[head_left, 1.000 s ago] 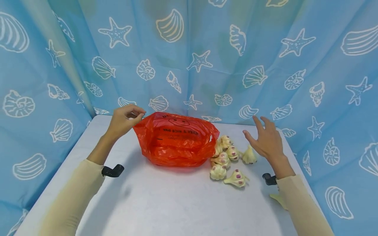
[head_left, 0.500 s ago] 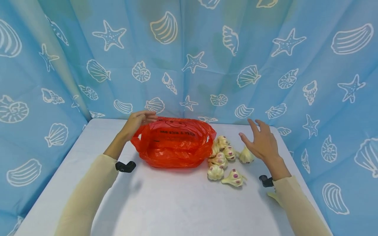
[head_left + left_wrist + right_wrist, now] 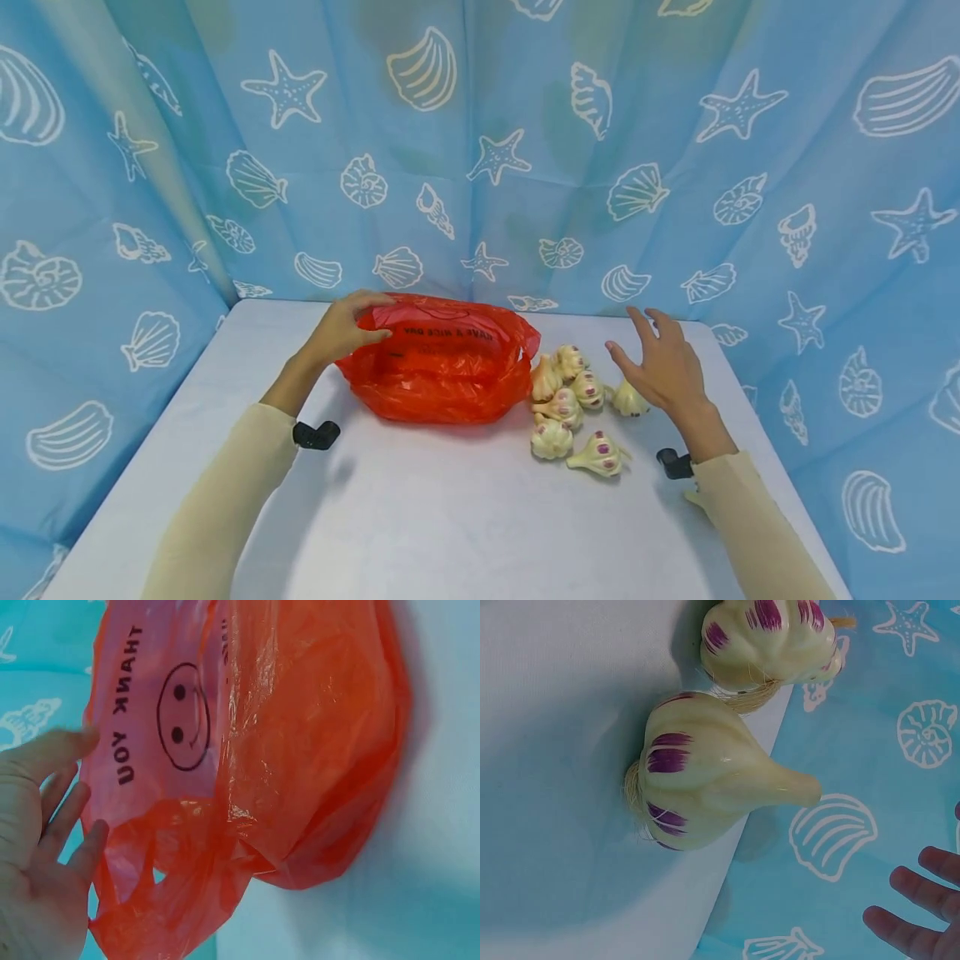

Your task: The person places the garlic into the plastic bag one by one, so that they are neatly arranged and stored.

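Observation:
A red plastic bag with its mouth spread lies on the white table, and a smiley face and print show on it. At its left end my left hand reaches over the rim with fingers spread loosely. The left wrist view shows those fingers right beside the bag's handle, not curled round it. My right hand hovers with fingers apart, holding nothing. Nearest to it is a single garlic bulb, white with purple patches, seen in the right wrist view as the large bulb.
Several more garlic bulbs cluster against the bag's right side, one bulb lying a little nearer the front. A pale green thing is mostly hidden by the right forearm. A blue shell-print curtain encloses the table's back and sides.
My left hand has let go of the bag's left edge, its fingers have opened, and it has moved right over the rim. The bag's left side has sagged. The right hand has hardly moved.

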